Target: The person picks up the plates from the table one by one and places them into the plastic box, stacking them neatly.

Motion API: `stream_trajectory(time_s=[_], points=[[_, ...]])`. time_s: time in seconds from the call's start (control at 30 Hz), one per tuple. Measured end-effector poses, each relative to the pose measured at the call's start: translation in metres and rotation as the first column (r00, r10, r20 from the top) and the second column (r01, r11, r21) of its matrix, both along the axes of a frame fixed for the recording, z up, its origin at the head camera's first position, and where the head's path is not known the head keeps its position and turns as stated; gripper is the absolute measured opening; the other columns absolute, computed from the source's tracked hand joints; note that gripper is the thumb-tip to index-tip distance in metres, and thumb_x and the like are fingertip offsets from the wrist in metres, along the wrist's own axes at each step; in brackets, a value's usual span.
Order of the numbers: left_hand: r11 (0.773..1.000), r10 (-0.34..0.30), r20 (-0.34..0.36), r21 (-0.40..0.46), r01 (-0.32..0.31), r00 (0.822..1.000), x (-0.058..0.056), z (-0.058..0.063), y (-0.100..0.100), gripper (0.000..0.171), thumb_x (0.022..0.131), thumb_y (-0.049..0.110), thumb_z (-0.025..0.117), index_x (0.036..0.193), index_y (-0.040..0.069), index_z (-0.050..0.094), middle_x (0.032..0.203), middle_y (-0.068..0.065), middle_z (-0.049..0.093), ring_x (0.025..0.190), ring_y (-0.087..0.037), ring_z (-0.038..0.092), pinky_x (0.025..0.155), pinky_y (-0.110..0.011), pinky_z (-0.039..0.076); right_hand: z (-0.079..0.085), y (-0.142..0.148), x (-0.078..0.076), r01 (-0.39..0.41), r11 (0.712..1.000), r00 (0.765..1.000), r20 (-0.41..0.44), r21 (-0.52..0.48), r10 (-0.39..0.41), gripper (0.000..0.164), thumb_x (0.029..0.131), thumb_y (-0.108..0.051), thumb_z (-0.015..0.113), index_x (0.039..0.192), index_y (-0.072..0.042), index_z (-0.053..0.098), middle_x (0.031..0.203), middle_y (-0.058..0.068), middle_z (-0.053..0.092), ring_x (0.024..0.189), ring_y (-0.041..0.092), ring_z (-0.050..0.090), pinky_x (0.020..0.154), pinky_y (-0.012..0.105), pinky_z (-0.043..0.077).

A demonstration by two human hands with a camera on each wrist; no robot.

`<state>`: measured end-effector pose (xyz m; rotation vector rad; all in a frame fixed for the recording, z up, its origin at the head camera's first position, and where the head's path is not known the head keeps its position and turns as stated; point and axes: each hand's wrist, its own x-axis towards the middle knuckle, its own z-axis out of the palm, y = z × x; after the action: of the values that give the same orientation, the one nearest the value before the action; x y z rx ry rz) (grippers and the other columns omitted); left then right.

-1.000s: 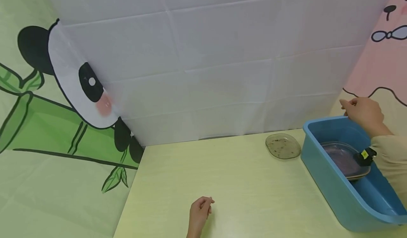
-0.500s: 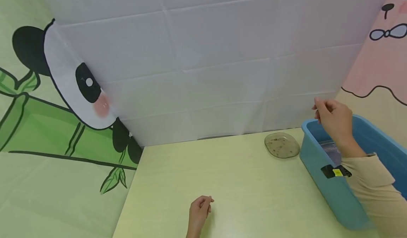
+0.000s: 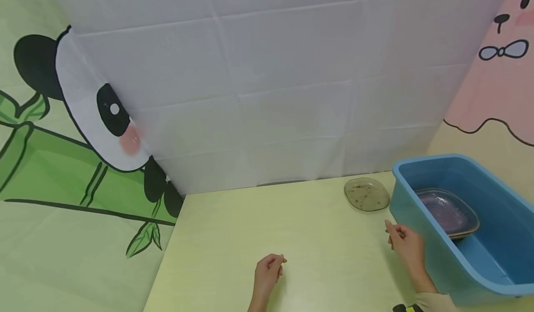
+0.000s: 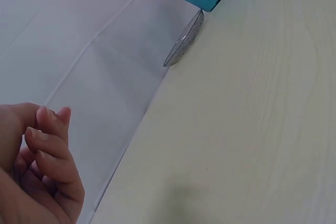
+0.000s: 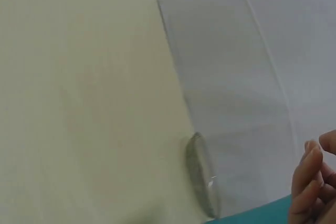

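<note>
My left hand (image 3: 268, 275) hovers over the front middle of the table, its fingers loosely curled and nothing in them. My right hand (image 3: 408, 248) is over the table just left of the blue tub (image 3: 429, 249), also loosely curled and holding nothing. Beyond it, at the back right, a greenish, speckled glass-like plate (image 3: 367, 194) lies flat beside the tub. Inside the tub rests a purplish plate with a brown rim (image 3: 448, 212), seemingly stacked on another. In the right wrist view the speckled plate (image 5: 199, 174) appears nearly edge-on, left of the right hand (image 5: 315, 182).
The pale yellow table (image 3: 258, 224) meets a white cloth backdrop (image 3: 267, 94) at its back edge. A panda print (image 3: 100, 112) is on the left cloth, a pink animal print (image 3: 496, 85) on the right. The tub's tall walls border the table's right side.
My right hand has come from above the tub's far rim, leftward and down, out over the table beside the tub. My left hand has barely moved. The plates have stayed put.
</note>
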<state>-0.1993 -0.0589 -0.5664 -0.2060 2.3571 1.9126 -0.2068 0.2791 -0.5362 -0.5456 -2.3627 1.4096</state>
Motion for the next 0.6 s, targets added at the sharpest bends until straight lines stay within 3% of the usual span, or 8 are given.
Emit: stream_trajectory(time_s=[0.07, 0.2, 0.37, 0.5, 0.6], points=[[1.000, -0.027, -0.008, 0.012, 0.027, 1.000, -0.002, 0.009, 0.010, 0.026, 0.091, 0.014, 0.056, 0.087, -0.011, 0.063, 0.051, 0.006, 0.047, 0.041, 0.000, 0.036, 0.040, -0.012, 0.028, -0.018, 0.005, 0.007, 0.012, 0.999, 0.997, 0.075, -0.034, -0.009, 0.044, 0.091, -0.042, 0.054, 0.081, -0.001, 0.064, 0.054, 0.000, 0.055, 0.045, 0.009, 0.045, 0.046, 0.030, 0.034], [0.996, -0.076, -0.016, 0.038, 0.077, 0.997, -0.013, 0.012, 0.032, 0.026, 0.091, 0.013, 0.055, 0.089, -0.012, 0.062, 0.052, 0.006, 0.047, 0.042, -0.002, 0.035, 0.040, -0.012, 0.029, -0.040, 0.013, 0.023, 0.008, 0.999, 0.971, 0.241, -0.036, 0.001, 0.054, 0.090, -0.052, 0.049, 0.087, 0.000, 0.064, 0.056, -0.001, 0.056, 0.049, 0.011, 0.045, 0.053, 0.026, 0.035], [0.989, -0.140, -0.024, 0.050, 0.141, 0.990, -0.047, 0.000, 0.065, 0.030, 0.091, 0.021, 0.056, 0.091, -0.008, 0.065, 0.052, 0.007, 0.047, 0.042, -0.002, 0.035, 0.041, -0.014, 0.029, -0.056, 0.020, 0.040, 0.024, 0.999, 0.928, 0.374, -0.038, -0.009, 0.061, 0.085, -0.061, 0.048, 0.086, -0.002, 0.065, 0.058, -0.002, 0.055, 0.055, 0.014, 0.046, 0.059, 0.028, 0.035], [0.982, -0.185, -0.039, 0.032, 0.186, 0.982, -0.077, -0.002, 0.096, 0.031, 0.090, 0.024, 0.056, 0.089, -0.005, 0.067, 0.052, 0.008, 0.047, 0.042, -0.003, 0.034, 0.042, -0.016, 0.029, -0.059, 0.016, 0.046, 0.074, 0.996, 0.919, 0.390, -0.041, -0.052, 0.062, 0.082, -0.063, 0.051, 0.085, -0.002, 0.065, 0.060, -0.001, 0.056, 0.057, 0.014, 0.049, 0.060, 0.028, 0.037], [0.986, -0.166, -0.049, -0.014, 0.166, 0.985, -0.097, -0.008, 0.116, 0.030, 0.090, 0.025, 0.056, 0.087, -0.003, 0.069, 0.051, 0.008, 0.048, 0.043, -0.004, 0.034, 0.043, -0.017, 0.029, -0.059, 0.009, 0.049, 0.085, 0.995, 0.915, 0.398, -0.056, -0.056, 0.062, 0.081, -0.063, 0.052, 0.084, -0.002, 0.065, 0.060, -0.002, 0.057, 0.058, 0.014, 0.049, 0.061, 0.028, 0.036]])
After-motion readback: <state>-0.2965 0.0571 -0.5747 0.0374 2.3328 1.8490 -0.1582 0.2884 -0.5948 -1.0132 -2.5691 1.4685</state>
